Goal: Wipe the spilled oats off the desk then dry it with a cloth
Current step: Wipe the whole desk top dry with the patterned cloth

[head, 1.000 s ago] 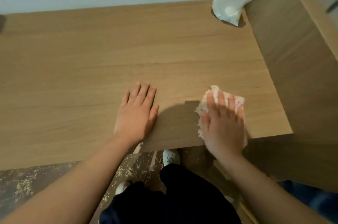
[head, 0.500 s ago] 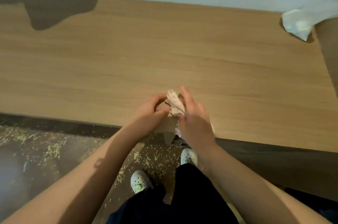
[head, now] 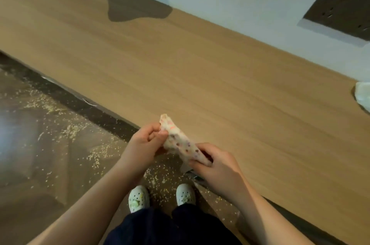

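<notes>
A small white cloth with coloured dots (head: pixel 180 142) is bunched and held up between both hands just past the front edge of the wooden desk (head: pixel 200 76). My left hand (head: pixel 143 144) pinches its upper end. Gripping its lower end is my right hand (head: pixel 218 164). The desk top in view carries no oats. Spilled oats (head: pixel 70 130) lie scattered on the brown floor to the left and around my feet.
A crumpled white tissue or bag (head: pixel 363 94) lies at the desk's far right edge. A dark wall socket panel (head: pixel 340 10) sits on the pale wall behind the desk. My white shoes (head: pixel 138 198) stand among the oats on the floor.
The cloth was pressed flat on the desk under my right hand; both hands have since lifted it off and now hold it stretched between them. The view has swung left.
</notes>
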### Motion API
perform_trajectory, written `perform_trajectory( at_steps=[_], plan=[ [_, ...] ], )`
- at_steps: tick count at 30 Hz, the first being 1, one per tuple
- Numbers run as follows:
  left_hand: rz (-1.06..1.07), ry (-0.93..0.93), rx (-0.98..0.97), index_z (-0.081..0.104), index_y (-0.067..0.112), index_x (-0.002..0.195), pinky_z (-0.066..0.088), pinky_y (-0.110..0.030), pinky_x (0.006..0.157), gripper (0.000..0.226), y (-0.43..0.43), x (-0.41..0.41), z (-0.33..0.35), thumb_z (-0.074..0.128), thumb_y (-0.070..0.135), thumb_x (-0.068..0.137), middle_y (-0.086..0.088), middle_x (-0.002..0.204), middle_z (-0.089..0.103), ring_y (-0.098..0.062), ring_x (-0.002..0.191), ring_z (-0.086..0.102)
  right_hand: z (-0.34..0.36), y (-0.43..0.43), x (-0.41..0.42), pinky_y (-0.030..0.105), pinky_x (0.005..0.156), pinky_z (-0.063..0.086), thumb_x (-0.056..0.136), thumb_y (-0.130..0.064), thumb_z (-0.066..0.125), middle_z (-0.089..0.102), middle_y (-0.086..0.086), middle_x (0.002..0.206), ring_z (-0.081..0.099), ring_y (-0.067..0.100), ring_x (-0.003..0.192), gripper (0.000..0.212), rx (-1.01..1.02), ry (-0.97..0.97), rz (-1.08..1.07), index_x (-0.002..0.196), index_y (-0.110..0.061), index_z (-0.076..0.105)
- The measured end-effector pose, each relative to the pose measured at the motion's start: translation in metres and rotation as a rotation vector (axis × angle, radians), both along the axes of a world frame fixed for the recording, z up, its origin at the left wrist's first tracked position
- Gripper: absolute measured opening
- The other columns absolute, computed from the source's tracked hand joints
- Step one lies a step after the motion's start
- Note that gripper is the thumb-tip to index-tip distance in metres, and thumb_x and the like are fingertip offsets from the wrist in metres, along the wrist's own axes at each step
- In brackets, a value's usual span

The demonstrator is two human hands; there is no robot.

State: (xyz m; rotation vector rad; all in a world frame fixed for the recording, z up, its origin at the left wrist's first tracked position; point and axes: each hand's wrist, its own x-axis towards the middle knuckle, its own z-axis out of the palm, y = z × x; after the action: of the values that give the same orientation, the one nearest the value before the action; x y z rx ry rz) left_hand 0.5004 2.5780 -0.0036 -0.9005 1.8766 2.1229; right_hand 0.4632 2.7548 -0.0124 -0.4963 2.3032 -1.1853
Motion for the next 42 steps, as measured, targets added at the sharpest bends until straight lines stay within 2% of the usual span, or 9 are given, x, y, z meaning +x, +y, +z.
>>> perform_trajectory(
  at_steps=[3,6,9,15,19,25,29,37,42],
  plan=[
    [0.107,-0.005,-0.108,0.060,0.011,0.098,0.055,-0.032,0.077,0.009,-0.015,0.036,-0.001,0.053,0.012,0.092,-0.006,0.089,0.070,-0.020,0.085,0.068,-0.001,-0.020,0.007,0.012,0.051,0.041,0.084,-0.029,0.065,0.058,-0.017,0.064,0.055,-0.008,0.060,0.015,0.059,-0.003,0.150,0.072,-0.033,0.056],
    [0.253,-0.052,-0.122,0.060,0.012,0.097,0.055,-0.032,0.077,0.008,-0.031,0.071,-0.006,0.054,0.010,0.092,-0.006,0.089,0.071,-0.020,0.085,0.069,-0.012,-0.054,0.014,0.018,0.062,0.044,0.084,-0.029,0.062,0.062,-0.012,0.075,0.055,-0.002,0.070,0.004,0.128,-0.004,0.286,0.084,-0.025,0.063],
    [0.428,-0.093,-0.072,0.060,0.009,0.098,0.057,-0.027,0.070,0.008,-0.051,0.103,-0.012,0.056,0.007,0.091,-0.008,0.089,0.071,-0.021,0.083,0.069,-0.016,-0.092,0.017,0.011,0.060,0.044,0.083,-0.024,0.063,0.061,-0.014,0.080,0.057,-0.001,0.075,0.005,0.089,-0.141,0.322,0.088,-0.023,0.062],
    [0.642,-0.143,-0.042,0.055,0.003,0.099,0.057,-0.036,0.074,0.013,-0.107,0.159,-0.026,0.060,0.004,0.088,-0.013,0.087,0.072,-0.026,0.083,0.070,-0.020,-0.170,0.039,0.040,0.080,0.055,0.081,-0.026,0.070,0.065,0.001,0.090,0.062,0.020,0.089,0.013,0.136,-0.495,0.256,0.089,-0.018,0.064],
    [0.679,-0.152,0.018,0.053,0.019,0.109,0.056,-0.038,0.076,0.033,-0.160,0.196,-0.024,0.064,0.000,0.084,-0.010,0.091,0.073,-0.023,0.084,0.071,-0.019,-0.224,0.069,0.039,0.079,0.056,0.084,-0.018,0.066,0.066,0.003,0.088,0.065,0.018,0.085,0.007,0.154,-0.621,0.254,0.089,-0.013,0.065],
    [0.705,-0.184,-0.016,0.061,0.015,0.101,0.056,-0.038,0.077,0.023,-0.248,0.227,-0.027,0.065,0.000,0.084,-0.002,0.087,0.074,-0.019,0.082,0.071,-0.020,-0.315,0.108,0.022,0.058,0.052,0.087,-0.009,0.062,0.065,0.004,0.086,0.064,0.011,0.073,0.003,0.133,-0.636,0.176,0.089,-0.007,0.062],
    [0.749,-0.183,-0.005,0.062,0.012,0.101,0.056,-0.034,0.073,0.021,-0.301,0.225,-0.032,0.065,0.001,0.084,-0.004,0.085,0.074,-0.019,0.081,0.070,-0.018,-0.374,0.103,0.017,0.054,0.048,0.087,-0.012,0.063,0.066,0.003,0.089,0.065,0.012,0.075,0.004,0.127,-0.581,0.163,0.091,-0.011,0.062],
    [0.848,-0.162,0.007,0.062,0.010,0.102,0.057,-0.034,0.071,0.019,-0.443,0.188,-0.044,0.065,0.003,0.084,-0.009,0.093,0.072,-0.021,0.084,0.070,-0.028,-0.530,0.060,0.022,0.061,0.054,0.088,-0.012,0.062,0.068,0.003,0.090,0.067,0.014,0.081,0.004,0.100,-0.595,0.217,0.091,-0.012,0.065],
    [0.913,-0.143,-0.015,0.062,0.008,0.097,0.056,-0.026,0.061,0.016,-0.550,0.154,-0.037,0.065,0.000,0.084,-0.007,0.085,0.073,-0.018,0.077,0.071,-0.029,-0.646,0.023,0.035,0.070,0.055,0.086,-0.008,0.061,0.067,0.011,0.086,0.065,0.025,0.084,0.005,0.147,-0.578,0.291,0.084,-0.011,0.064]
  ],
)
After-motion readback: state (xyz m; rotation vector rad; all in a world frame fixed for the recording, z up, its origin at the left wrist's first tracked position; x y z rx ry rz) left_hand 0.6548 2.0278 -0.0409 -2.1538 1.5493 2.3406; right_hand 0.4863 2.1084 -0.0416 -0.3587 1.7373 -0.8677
